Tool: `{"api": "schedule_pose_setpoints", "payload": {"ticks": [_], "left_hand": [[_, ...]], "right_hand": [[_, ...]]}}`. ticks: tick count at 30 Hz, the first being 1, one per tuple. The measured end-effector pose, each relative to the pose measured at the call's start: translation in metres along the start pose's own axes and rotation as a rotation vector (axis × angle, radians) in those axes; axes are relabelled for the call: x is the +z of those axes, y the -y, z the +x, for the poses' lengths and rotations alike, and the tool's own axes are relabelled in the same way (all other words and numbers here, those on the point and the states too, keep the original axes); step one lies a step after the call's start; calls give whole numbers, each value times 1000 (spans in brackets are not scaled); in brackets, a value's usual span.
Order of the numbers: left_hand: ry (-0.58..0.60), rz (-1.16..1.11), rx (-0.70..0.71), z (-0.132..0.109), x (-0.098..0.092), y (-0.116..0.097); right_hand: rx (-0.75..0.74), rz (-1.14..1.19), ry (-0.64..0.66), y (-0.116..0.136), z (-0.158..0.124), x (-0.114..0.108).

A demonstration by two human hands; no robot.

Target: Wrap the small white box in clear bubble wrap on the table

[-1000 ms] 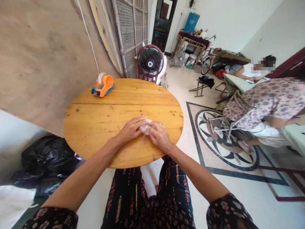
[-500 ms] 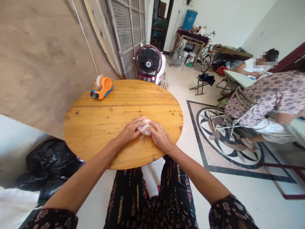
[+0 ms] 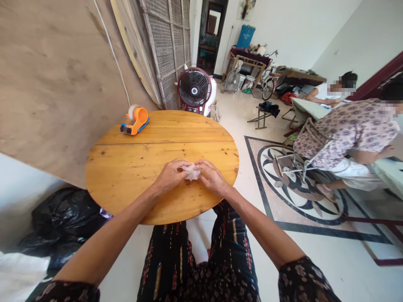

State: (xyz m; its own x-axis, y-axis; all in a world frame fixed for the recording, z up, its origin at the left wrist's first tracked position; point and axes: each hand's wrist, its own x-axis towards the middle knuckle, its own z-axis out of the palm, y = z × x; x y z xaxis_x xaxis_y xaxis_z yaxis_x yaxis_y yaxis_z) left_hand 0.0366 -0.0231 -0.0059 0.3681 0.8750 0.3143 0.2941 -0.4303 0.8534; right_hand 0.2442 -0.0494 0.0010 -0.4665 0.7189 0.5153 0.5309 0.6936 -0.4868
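Note:
Between my hands, over the near half of the round wooden table (image 3: 132, 163), is a small crumpled piece of clear, whitish plastic film (image 3: 191, 172), perhaps a little bag. My left hand (image 3: 171, 174) pinches its left side with thumb and fingers. On the opposite side, my right hand (image 3: 212, 176) grips the film's edge, fingers curled over the top. Whether anything lies inside the film I cannot tell. An orange tape dispenser (image 3: 138, 119) with a roll of clear tape stands at the table's far left, apart from both hands.
A dark red fan (image 3: 194, 88) stands just behind the table. Black plastic bags (image 3: 63, 218) lie on the floor at left. To the right, a person in a patterned shirt (image 3: 343, 130) sits at another table, with a second person (image 3: 327, 92) beyond. A folding stool (image 3: 262, 115) holds dark cloth.
The film, a rounded bundle before, now looks more spread and ragged between my fingers. Both hands stay around it. The view has tilted slightly up.

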Motion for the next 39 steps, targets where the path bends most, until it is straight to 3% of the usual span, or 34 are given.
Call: {"api": "schedule_pose_setpoints", "payload": {"ticks": [4, 8, 10, 13, 16, 19, 24, 30, 35, 39], "left_hand": [[44, -214, -294, 2, -4, -7], [52, -362, -595, 14, -10, -11], [46, -334, -644, 21, -12, -12], [33, -275, -588, 28, -10, -10], [-6, -286, -493, 32, -5, -7], [-68, -334, -447, 31, 0, -4], [-141, -519, -438, 27, 6, 0], [-165, -775, -464, 27, 11, 9], [-68, -830, -410, 26, 8, 13], [-16, -719, -389, 24, 3, 12]], "right_hand": [[85, 270, 93, -6, 9, -5], [228, 584, 20, -15, 15, 4], [284, 691, 10, -17, 15, 8], [354, 721, 25, -18, 15, 15], [412, 654, -46, -20, 16, 23], [469, 742, -97, -23, 21, 31], [522, 935, -100, -21, 28, 34], [574, 945, -97, -19, 32, 30], [688, 955, -49, -24, 40, 26], [700, 906, -5, -28, 44, 22]]}}
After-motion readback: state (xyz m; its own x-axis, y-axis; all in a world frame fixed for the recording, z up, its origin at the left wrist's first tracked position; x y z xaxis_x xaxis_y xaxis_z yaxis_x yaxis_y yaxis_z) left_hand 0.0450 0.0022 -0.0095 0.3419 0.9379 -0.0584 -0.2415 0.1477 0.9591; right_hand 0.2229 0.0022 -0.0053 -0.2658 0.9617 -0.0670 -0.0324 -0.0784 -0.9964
